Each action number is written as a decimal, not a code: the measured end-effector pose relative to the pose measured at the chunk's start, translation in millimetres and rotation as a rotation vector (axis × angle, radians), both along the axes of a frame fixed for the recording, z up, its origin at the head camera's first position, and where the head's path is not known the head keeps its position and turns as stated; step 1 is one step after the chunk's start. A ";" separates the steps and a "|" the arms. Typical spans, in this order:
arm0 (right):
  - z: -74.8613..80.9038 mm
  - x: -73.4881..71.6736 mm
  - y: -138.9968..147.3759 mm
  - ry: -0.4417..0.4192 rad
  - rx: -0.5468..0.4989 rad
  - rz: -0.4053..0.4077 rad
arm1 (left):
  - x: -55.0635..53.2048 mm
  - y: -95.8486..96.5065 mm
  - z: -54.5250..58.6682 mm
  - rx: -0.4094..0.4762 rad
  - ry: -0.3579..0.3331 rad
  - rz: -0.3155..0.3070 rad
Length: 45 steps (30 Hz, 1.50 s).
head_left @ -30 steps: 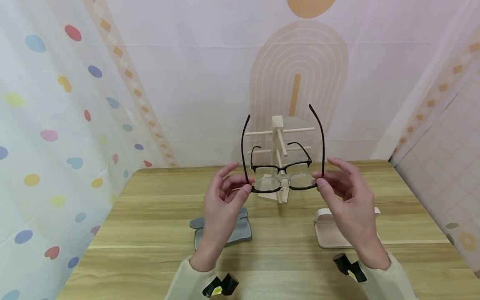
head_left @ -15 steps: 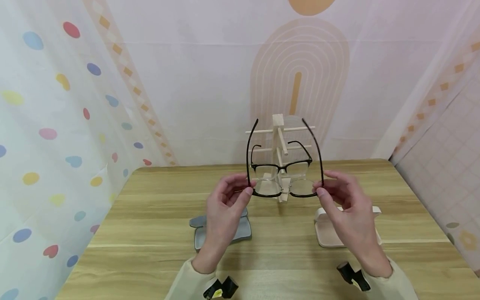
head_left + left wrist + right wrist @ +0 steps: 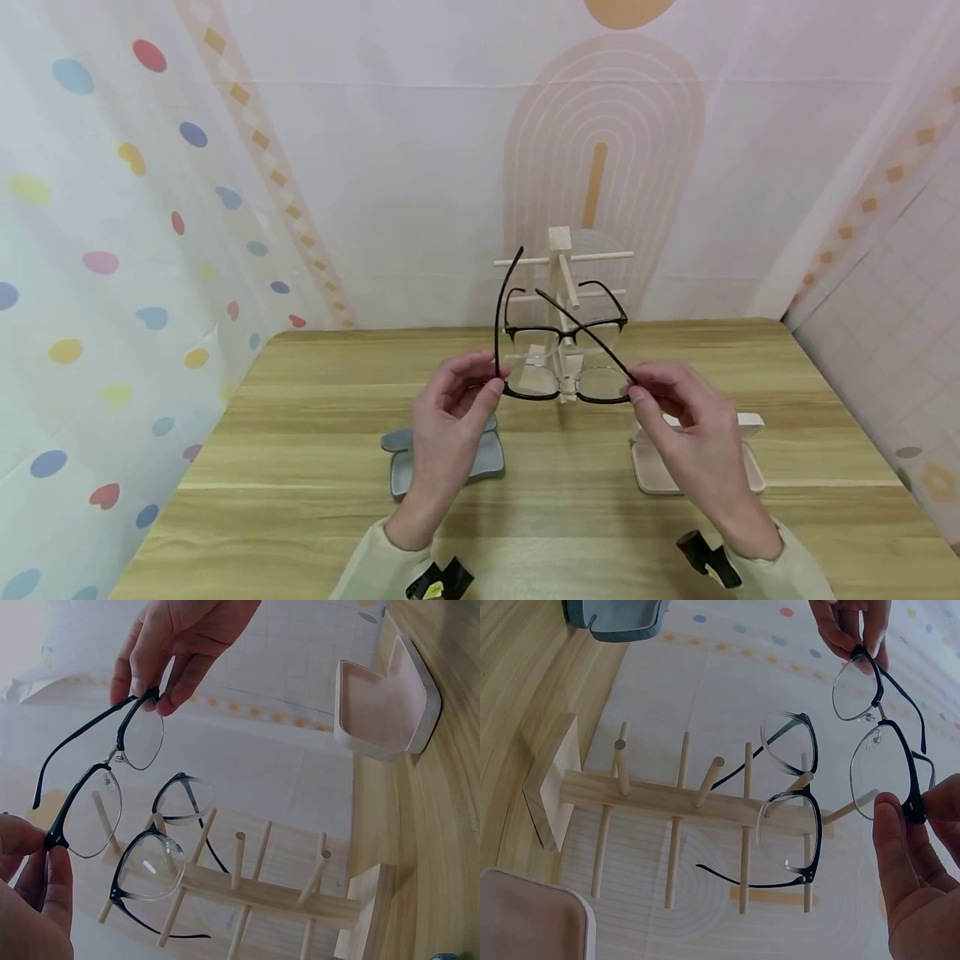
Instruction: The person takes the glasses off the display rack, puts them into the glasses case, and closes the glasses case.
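Note:
A pair of black browline glasses (image 3: 531, 396) is held up between my two hands in the head view. My left hand (image 3: 446, 425) pinches the left hinge corner between thumb and fingers. At the other hinge corner my right hand (image 3: 693, 429) pinches the frame. The left temple points up and away, while the right temple slants inward across the lens side. Behind, a second pair of black-topped glasses (image 3: 810, 825) sits on the upper pegs of a wooden display stand (image 3: 690, 796). The held pair overlaps the stand in the head view.
On the wooden table (image 3: 570, 525), a grey-blue glasses case (image 3: 487, 457) lies opened beneath my left hand. An opened white case with pale pink lining (image 3: 654, 471) lies by my right forearm. A patterned curtain (image 3: 390, 167) hangs behind the table.
The right temple has swung inward from pointing away to lying diagonally. The held glasses have lowered slightly, and the left temple leans a little inward. Both hands keep their pinch.

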State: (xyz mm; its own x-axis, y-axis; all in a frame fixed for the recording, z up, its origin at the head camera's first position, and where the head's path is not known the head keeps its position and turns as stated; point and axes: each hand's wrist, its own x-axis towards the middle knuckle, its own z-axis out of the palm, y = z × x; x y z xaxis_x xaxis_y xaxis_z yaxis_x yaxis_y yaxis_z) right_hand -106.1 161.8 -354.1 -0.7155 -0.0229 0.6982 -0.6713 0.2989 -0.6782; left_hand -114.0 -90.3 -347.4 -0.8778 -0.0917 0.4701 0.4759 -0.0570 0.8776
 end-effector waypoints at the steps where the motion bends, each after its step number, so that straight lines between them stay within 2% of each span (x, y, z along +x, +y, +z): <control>1: -0.4 0.0 0.1 0.006 0.004 0.002 | -0.1 -0.1 -0.2 0.000 -0.001 0.000; 8: -2.2 -1.9 -1.9 0.090 -0.015 0.048 | 0.2 -1.4 -2.9 0.016 0.002 -0.015; 11: -2.6 -1.7 -3.1 0.097 -0.012 0.058 | 0.1 -2.5 -5.0 0.019 0.005 -0.013; 15: -3.3 -1.1 -3.1 0.082 0.019 0.038 | 0.0 -3.8 -6.9 0.008 0.007 -0.002; 25: -5.1 -4.1 -4.1 0.168 0.082 -0.002 | 1.8 -6.4 -7.7 0.021 0.007 0.000; 34: -3.9 -4.2 -3.6 0.185 0.138 -0.051 | 2.1 -7.6 -8.4 0.018 -0.005 0.024; 45: -4.1 -4.9 -4.8 0.186 0.165 -0.064 | 2.9 -7.8 -7.3 0.017 -0.015 0.043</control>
State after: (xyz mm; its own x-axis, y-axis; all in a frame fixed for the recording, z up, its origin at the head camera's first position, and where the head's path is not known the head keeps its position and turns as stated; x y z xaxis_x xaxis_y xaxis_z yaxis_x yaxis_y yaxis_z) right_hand -111.0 157.1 -358.2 -0.5791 -0.1062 0.8084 -0.7561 0.4408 -0.4837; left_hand -111.1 -98.1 -354.7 -0.8799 -0.1369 0.4550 0.4650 -0.0516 0.8838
